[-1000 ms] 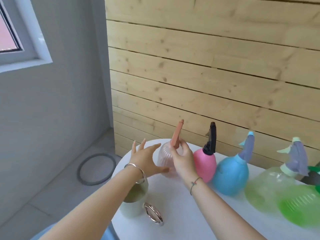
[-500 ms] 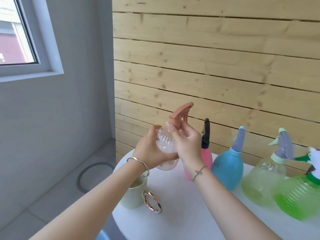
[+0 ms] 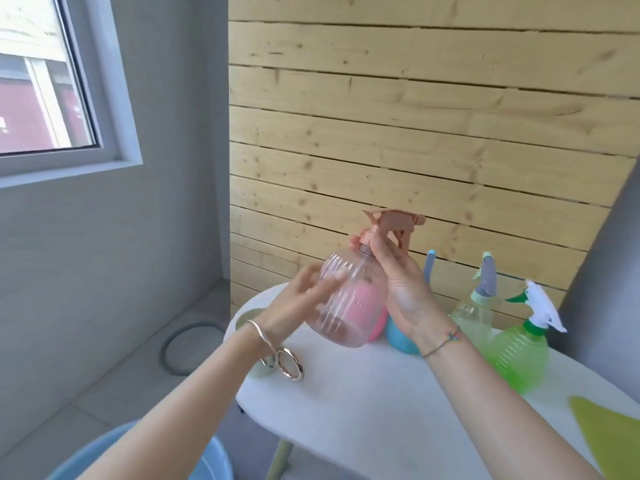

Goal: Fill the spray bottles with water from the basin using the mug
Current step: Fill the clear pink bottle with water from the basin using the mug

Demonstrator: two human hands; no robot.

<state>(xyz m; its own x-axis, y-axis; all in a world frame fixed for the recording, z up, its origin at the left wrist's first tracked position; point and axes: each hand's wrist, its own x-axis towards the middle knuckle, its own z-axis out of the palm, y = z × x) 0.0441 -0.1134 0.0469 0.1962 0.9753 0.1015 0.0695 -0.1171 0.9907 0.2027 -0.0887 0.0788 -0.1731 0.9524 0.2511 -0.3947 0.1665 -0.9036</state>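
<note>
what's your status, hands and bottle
Right hand gripping clear pink spray bottle at its neck, held above table. Left hand blurred, fingers against its body. Cap on; nothing blocking.

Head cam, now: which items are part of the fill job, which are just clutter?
Job: clear pink bottle, neck gripped by right hand, left hand against its side; mug; basin; opaque pink bottle; blue bottle; pale green bottle; bright green bottle.
Lying about: yellow-green sheet on table; grey ring on floor.
</note>
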